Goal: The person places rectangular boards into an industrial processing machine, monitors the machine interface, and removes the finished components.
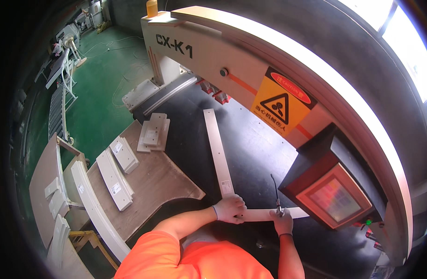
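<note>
— Pressing down with the left hand (pixel 229 209), is it?
— Yes, its fingers are lying curled over a white panel strip (pixel 257 214) on the dark machine bed (pixel 250 153).
— And the right hand (pixel 283 222)?
— It is closing around a thin air-gun tool (pixel 276 197), just beside the left, over the same strip. A long white board (pixel 218 151) is lying beyond the left hand.

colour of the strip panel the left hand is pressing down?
White: the strip panel under the left hand is plain white against the black machine bed. Head view.
</note>
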`<state>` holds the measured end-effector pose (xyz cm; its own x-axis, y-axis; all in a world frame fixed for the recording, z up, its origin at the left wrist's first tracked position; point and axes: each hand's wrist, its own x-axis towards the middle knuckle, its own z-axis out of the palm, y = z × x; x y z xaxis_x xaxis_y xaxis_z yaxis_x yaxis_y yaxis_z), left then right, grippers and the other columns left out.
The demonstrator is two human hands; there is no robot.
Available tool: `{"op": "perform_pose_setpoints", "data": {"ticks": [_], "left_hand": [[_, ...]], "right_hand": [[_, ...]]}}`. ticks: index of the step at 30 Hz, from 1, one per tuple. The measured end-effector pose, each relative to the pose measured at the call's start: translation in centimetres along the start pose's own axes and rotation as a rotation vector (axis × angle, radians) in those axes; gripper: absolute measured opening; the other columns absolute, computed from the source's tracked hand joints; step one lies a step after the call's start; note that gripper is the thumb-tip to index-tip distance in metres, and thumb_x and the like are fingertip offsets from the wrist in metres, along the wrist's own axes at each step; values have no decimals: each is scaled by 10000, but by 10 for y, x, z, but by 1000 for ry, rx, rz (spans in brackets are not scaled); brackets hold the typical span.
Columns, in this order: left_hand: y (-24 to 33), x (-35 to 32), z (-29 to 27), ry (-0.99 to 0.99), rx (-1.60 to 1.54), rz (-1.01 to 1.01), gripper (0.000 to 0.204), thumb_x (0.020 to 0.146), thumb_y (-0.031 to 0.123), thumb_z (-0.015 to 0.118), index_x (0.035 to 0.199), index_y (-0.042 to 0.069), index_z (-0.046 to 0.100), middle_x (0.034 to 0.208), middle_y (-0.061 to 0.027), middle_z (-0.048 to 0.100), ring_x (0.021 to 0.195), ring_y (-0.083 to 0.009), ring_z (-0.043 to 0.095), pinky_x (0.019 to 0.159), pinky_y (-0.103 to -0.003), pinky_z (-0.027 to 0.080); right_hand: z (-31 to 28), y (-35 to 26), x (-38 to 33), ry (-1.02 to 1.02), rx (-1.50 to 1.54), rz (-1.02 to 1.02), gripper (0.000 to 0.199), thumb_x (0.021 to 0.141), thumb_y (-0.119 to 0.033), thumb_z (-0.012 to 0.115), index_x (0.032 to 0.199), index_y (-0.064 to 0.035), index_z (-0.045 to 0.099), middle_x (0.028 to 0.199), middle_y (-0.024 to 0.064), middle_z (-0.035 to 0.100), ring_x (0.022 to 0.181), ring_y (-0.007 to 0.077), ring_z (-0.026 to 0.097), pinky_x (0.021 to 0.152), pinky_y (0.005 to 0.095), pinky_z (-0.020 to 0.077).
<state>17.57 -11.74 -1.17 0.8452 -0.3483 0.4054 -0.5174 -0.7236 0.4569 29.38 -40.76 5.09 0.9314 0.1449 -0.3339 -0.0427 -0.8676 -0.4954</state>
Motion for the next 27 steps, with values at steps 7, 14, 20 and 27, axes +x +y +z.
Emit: {"op": "perform_pose_setpoints", "data": {"ticks": [7,14,20,27], "left_hand": [[39,-27,0,215,278,-815,428,845,308,789,1199,75,730,1539,-250,464,1509,-460,362,1256,-611,270],[53,-35,6,367,195,-1264,904,759,98,779,1568,38,382,1694,-283,248,1526,-528,307,1260,-557,340],[80,-65,-26,278,-5,-1338,1035,691,100,793,1591,13,292,1566,-267,362,1425,-520,402,1210,-534,407],[71,-74,-39,166,-75,-1062,911,721,118,752,1547,15,381,1532,-278,447,1381,-504,482,1176,-529,444]], "right_hand": [[4,13,8,80,-146,9,796,829,-601,758,1290,43,665,1141,318,762,1156,495,712,983,537,560],[-3,54,-10,215,-92,282,999,759,-662,803,1302,157,623,1151,358,755,1151,443,745,975,498,570],[17,33,9,332,-44,392,1081,706,-672,848,1338,165,587,1185,342,756,1157,434,745,984,479,572],[41,0,9,96,-49,-56,1225,722,-615,866,1553,166,418,1025,226,769,1003,392,769,855,450,585]]}}
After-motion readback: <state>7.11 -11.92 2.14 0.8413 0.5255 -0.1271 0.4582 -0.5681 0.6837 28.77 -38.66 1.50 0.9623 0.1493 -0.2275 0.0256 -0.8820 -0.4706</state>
